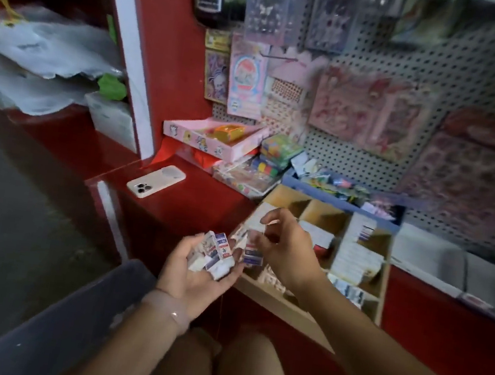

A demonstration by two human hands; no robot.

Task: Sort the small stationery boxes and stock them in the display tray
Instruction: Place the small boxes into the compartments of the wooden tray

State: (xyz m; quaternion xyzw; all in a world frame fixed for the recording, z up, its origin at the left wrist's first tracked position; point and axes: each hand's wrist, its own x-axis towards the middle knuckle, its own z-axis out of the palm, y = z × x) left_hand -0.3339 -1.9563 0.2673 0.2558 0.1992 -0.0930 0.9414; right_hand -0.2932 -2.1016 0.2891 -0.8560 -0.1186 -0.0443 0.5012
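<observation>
My left hand [195,271] is palm up and cupped around several small white, blue and red stationery boxes [215,254]. Just to its right, my right hand [286,251] pinches one small box [252,256] between thumb and fingers, close to the pile. Behind both hands stands the wooden display tray [274,300] with dividers. Its right compartments hold rows of small white boxes [355,261]; two compartments at the back [322,213] look bare.
A white phone [156,181] lies on the red counter at the left. Pink and colourful packs [215,137] are stacked behind the tray. A pegboard [372,161] with hanging sticker sheets rises at the back. My knees show at the bottom.
</observation>
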